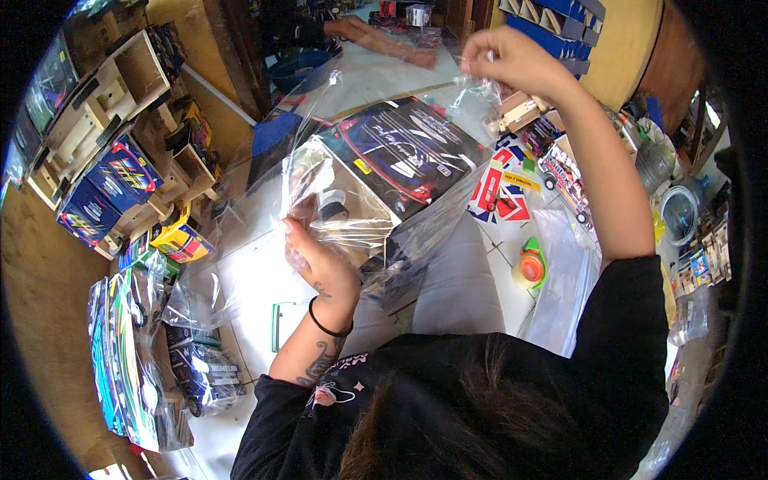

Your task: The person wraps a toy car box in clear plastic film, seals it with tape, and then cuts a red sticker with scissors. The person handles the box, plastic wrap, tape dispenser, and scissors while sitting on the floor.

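A box with black printed panels (416,152) and a pale, wood-like open side rests above my lap, tilted, inside a large clear plastic bag (240,200). A dark and white round part shows in its pale side. My left hand (320,256) is closed at the box's left end, thumb up, with the film around its fingers; part of the grip is hidden by glare. Raised high at the right, my right hand (512,62) pinches a bunched edge of the clear plastic, which stretches down over the box.
Stacked printed wooden boxes (120,176) stand at the left, with plastic-wrapped ones below. An orange and green tape roll (532,264), printed sheets (500,192) and clear film (556,272) lie on the tiles at the right. Another person's arm (384,42) reaches in at the far side.
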{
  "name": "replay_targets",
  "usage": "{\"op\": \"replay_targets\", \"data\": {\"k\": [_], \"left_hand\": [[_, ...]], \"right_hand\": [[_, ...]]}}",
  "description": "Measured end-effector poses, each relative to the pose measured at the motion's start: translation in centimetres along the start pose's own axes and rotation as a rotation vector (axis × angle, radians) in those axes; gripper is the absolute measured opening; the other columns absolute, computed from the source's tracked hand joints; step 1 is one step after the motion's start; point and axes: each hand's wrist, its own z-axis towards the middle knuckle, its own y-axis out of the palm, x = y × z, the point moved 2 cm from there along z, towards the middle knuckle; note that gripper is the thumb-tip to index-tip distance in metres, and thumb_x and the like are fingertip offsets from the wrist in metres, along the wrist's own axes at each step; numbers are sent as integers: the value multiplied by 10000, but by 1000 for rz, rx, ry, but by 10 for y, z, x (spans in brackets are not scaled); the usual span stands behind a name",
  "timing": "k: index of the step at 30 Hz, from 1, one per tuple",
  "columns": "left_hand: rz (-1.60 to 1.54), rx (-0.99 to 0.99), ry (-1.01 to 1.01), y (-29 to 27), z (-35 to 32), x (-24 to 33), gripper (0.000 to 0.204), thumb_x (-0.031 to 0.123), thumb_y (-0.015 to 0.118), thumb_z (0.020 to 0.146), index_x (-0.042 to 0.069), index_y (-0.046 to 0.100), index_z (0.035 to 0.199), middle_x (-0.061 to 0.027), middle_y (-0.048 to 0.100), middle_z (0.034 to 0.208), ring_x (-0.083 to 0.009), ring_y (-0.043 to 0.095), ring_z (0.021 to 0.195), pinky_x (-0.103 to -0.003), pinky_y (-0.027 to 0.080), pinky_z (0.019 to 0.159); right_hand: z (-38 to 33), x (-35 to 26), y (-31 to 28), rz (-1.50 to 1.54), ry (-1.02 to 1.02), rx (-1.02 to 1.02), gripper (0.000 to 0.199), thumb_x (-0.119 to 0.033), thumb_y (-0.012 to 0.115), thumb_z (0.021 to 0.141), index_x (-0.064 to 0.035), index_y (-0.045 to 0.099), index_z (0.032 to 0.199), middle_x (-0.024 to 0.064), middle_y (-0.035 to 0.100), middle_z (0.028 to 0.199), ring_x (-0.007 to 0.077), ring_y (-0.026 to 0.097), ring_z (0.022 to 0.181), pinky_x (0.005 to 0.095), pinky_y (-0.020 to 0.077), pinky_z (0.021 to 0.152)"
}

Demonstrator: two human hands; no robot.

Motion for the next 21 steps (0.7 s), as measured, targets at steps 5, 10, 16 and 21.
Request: {"op": "replay_targets", "data": {"k": [5, 10, 16, 21], "left_hand": [[86, -39, 13, 4, 8, 6, 564, 376, 281, 1021, -101, 522, 1204, -183, 581, 1186, -220, 546, 1082, -316, 401, 936], [70, -80, 6, -1, 10, -2, 539, 344, 274, 1024, -95, 476, 1263, -200, 546, 1250, -247, 513, 1163, -326, 361, 997], [428, 69, 615, -30, 21, 15, 522, 263, 342, 1003, -40, 264, 1421, -217, 364, 1427, -289, 336, 1340, -378, 235, 1113], [636, -753, 1466, 3, -29, 70, 757, 575, 531, 822, 102, 373, 1391, -184, 341, 1441, -381, 282, 1357, -535, 215, 1095]], "right_hand": [[48, -51, -24, -73, -153, 199, 193, -203, 644, 799, -19, 647, 856, 112, 666, 860, 180, 629, 831, 338, 474, 761], [89, -87, 70, -269, -702, -15, 170, -176, 694, 734, -62, 670, 858, 120, 667, 824, 274, 638, 737, 383, 498, 655], [97, -68, 75, -275, -636, -370, 157, -197, 665, 760, -46, 644, 796, 159, 643, 732, 313, 636, 695, 431, 477, 625], [79, -63, 64, -93, -619, -218, 154, -192, 658, 785, -40, 644, 774, 155, 639, 732, 307, 628, 681, 390, 475, 630]]}}
